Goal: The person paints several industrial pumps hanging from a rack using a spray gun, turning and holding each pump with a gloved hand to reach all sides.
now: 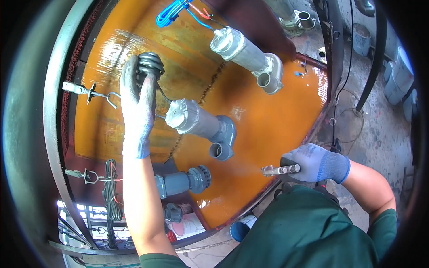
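I judge the spraying step is under way — the spray gun (281,169) points at the wet orange panel (268,120), mist leaving its tip. My right hand (313,163) is clenched around it; my left hand (138,102) grasps the coiled cable (150,64). Next calls for steady sweeps past the grey pumps (201,123).

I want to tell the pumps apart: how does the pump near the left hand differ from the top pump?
The middle pump lies beside the left hand, which grips its coiled black cable; the top pump lies apart from both hands. The top pump's cable is blue. The top pump looks longer and paler. Both are grey and lie on the wet orange surface.
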Motion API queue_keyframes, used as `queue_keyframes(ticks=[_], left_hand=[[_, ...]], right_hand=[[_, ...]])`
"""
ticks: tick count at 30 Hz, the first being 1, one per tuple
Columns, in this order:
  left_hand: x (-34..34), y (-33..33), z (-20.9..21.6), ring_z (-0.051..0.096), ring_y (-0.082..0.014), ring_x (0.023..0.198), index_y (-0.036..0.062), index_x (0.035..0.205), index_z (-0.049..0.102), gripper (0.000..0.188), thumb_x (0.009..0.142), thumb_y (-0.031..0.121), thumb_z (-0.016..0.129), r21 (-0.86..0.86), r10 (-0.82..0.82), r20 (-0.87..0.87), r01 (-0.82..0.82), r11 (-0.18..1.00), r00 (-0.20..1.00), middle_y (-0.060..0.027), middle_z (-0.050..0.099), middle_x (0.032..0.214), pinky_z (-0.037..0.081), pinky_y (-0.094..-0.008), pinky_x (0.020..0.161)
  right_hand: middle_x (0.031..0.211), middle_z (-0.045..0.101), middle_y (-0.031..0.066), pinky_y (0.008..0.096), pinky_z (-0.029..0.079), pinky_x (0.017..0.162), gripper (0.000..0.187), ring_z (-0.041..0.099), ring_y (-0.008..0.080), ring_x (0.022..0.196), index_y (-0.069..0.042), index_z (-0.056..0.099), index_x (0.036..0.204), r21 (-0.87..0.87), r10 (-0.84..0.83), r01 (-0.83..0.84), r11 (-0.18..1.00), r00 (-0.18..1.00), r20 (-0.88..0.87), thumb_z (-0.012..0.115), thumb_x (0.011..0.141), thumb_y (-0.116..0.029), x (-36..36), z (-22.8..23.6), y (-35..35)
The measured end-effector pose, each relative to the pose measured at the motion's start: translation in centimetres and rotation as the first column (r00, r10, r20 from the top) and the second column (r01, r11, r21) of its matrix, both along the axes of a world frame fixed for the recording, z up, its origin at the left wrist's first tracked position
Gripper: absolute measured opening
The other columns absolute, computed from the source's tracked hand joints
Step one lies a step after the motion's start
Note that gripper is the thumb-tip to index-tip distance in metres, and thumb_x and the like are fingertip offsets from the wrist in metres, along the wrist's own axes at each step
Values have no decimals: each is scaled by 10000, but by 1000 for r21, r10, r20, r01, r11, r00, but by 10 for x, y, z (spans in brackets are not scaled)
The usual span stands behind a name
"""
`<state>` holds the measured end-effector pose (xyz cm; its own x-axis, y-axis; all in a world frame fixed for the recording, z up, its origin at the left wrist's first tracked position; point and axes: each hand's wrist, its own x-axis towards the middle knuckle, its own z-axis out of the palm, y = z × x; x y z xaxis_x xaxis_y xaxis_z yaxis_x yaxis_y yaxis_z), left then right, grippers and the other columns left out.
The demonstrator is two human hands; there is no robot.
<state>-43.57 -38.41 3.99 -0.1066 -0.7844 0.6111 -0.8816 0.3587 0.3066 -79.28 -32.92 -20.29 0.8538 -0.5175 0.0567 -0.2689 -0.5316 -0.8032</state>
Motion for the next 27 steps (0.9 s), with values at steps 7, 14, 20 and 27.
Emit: queue_keyframes(ticks=[7,14,20,27], left_hand=[[20,28,-18,585,-261,1345,-43,1512,559,456,1096,144,584,-263,45,7,-42,964,999,-188,581,1491,434,-386,1169],[66,144,-199,648,-206,1107,-27,1186,687,222,1112,140,561,-196,170,-468,-290,937,867,-105,698,1192,512,-383,1049],[87,307,-492,663,-213,1069,34,1125,709,152,1085,118,590,265,440,-803,-421,867,402,-97,719,1114,532,-388,1020],[46,470,-605,677,-510,1064,56,1119,776,295,1029,297,634,603,781,-96,-588,539,617,-273,744,1122,545,-541,954]], right_hand=[[845,696,213,516,559,737,264,716,431,840,-57,668,997,62,-239,234,970,967,85,805,932,-273,-9,17,-8],[842,696,205,517,555,730,276,715,425,831,-61,663,993,-98,-228,228,969,974,9,796,934,-296,-9,40,-21],[794,674,183,493,539,701,246,694,426,783,-59,659,952,-163,-64,68,984,998,27,816,916,-246,9,110,-21],[786,686,155,471,557,729,275,712,389,792,-83,680,958,-476,51,-160,865,971,-233,862,881,-273,42,181,-29]])
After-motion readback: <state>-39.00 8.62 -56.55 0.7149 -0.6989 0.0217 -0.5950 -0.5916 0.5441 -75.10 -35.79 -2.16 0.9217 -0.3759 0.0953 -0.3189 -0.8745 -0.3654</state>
